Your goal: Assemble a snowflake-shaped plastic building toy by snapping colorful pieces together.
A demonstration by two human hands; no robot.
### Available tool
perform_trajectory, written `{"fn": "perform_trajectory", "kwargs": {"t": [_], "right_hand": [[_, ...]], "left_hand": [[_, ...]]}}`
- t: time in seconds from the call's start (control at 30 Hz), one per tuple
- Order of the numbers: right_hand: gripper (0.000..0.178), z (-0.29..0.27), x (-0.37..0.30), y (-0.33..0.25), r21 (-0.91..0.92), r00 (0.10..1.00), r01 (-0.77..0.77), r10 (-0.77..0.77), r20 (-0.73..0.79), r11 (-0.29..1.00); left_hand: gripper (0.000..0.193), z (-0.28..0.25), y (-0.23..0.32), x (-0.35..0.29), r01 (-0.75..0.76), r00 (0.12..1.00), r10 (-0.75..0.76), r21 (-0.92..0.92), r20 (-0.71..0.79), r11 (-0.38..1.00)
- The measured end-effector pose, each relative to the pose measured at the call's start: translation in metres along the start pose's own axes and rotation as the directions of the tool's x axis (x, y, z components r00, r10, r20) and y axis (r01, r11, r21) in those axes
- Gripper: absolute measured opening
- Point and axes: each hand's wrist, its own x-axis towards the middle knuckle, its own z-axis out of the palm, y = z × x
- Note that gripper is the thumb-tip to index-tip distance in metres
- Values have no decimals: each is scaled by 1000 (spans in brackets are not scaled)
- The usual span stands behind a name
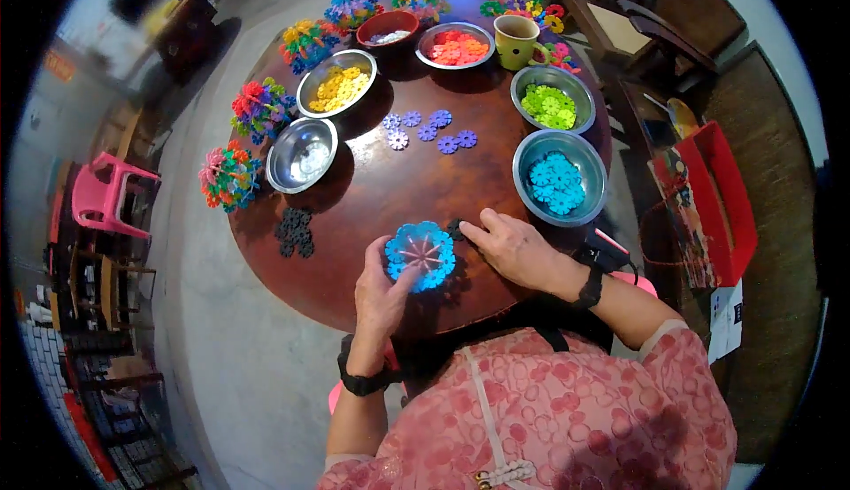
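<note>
My left hand [382,291] is closed round the edge of a bowl-shaped piece [421,246] built from blue flower-shaped interlocking discs, with pale pink spokes inside. The thumb reaches over its near rim. Just to the right, my right hand [513,246] has its fingertips on a single black flower disc [456,230], which sits close beside the blue piece. Farther left on the table lies a small heap of black flower discs [296,231]. Several purple flower discs [440,119] are scattered loose near the middle of the tabletop.
Metal bowls hold blue discs [557,184], green discs [549,107], orange-red discs [457,48] and yellow discs [340,89]. One metal bowl [303,155] and a red bowl [388,30] stand among them. Finished colourful balls [229,177] line the left edge. A yellow-green mug [516,43] stands behind.
</note>
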Motion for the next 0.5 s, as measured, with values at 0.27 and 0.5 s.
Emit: {"fn": "perform_trajectory", "kwargs": {"t": [0.27,0.5], "right_hand": [[23,6,0,5,42,1000,-1,3,-26,999],[26,11,-1,10,-29,999,21,-22,-38,999]], "left_hand": [[55,0,6,-2,1,1000,0,42,-3,999],[59,1,5,-3,-55,998,56,80,-14,995]]}}
